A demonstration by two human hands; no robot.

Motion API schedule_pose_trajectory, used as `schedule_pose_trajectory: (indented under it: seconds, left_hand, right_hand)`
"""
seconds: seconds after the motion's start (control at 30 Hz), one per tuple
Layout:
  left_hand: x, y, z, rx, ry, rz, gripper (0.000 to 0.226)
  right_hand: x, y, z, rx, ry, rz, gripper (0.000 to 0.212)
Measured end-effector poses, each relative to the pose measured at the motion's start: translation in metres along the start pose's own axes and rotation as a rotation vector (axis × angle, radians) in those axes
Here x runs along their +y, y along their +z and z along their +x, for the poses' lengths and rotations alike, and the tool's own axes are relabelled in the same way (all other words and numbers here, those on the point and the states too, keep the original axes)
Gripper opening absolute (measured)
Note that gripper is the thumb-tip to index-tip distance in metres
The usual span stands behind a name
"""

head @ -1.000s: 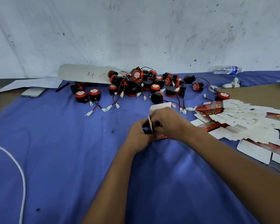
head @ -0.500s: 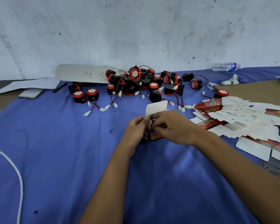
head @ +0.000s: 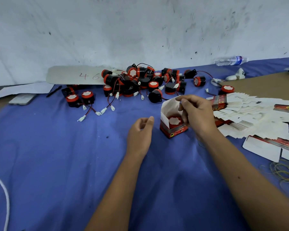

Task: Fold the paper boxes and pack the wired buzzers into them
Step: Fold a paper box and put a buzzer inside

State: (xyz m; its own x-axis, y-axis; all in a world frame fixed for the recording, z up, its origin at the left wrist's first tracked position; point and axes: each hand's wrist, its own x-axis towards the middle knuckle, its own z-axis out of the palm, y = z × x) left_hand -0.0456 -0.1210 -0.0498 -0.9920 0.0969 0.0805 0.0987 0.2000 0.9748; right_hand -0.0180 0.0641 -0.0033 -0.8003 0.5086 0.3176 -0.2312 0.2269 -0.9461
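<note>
A small red paper box stands upright on the blue cloth with its white top flap raised. A red wired buzzer with a white face sits inside it. My right hand is against the box's right side, its fingertips pinching the flap's top edge. My left hand hovers a little left of the box, apart from it, fingers loosely curled and holding nothing. A pile of loose buzzers with red wires lies behind. Flat unfolded boxes are fanned out at the right.
A cardboard sign marked 46, a pen and a phone lie at the back left. A water bottle and brown cardboard are at the back right. Rubber bands lie at the right, a white cable at the left.
My left hand has let go of the box and drawn back to the left. The box now stands open with the buzzer showing inside, and only my right hand is on it.
</note>
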Motion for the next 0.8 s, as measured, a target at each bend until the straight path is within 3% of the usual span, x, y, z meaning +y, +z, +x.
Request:
schedule_pose_trajectory:
  seconds: [0.1, 0.2, 0.3, 0.4, 0.53, 0.63, 0.8]
  left_hand:
    - [0.005, 0.004, -0.004, -0.041, 0.004, -0.1, 0.026]
    - [0.008, 0.008, -0.007, -0.067, 0.023, -0.119, 0.023]
    - [0.01, 0.004, -0.007, -0.067, 0.015, -0.137, 0.026]
    - [0.01, -0.012, -0.005, -0.073, -0.009, -0.19, 0.026]
    - [0.009, -0.027, -0.004, -0.129, -0.001, -0.157, 0.007]
    - [0.01, -0.026, -0.004, -0.131, -0.007, -0.191, 0.017]
    - [0.011, -0.021, -0.003, -0.097, -0.025, -0.199, 0.024]
  right_hand:
    - [0.01, -0.004, 0.006, 0.267, -0.084, -0.313, 0.021]
    - [0.023, -0.002, 0.002, 0.086, 0.068, -0.396, 0.048]
    - [0.026, 0.008, -0.013, -0.113, 0.271, -0.142, 0.068]
    - [0.027, 0.017, -0.017, -0.207, 0.283, -0.101, 0.059]
    - [0.025, 0.026, -0.024, -0.284, 0.262, -0.09, 0.045]
    - [0.022, 0.027, -0.028, -0.373, 0.212, -0.103, 0.022]
    - [0.023, 0.027, -0.029, -0.431, 0.148, -0.153, 0.012]
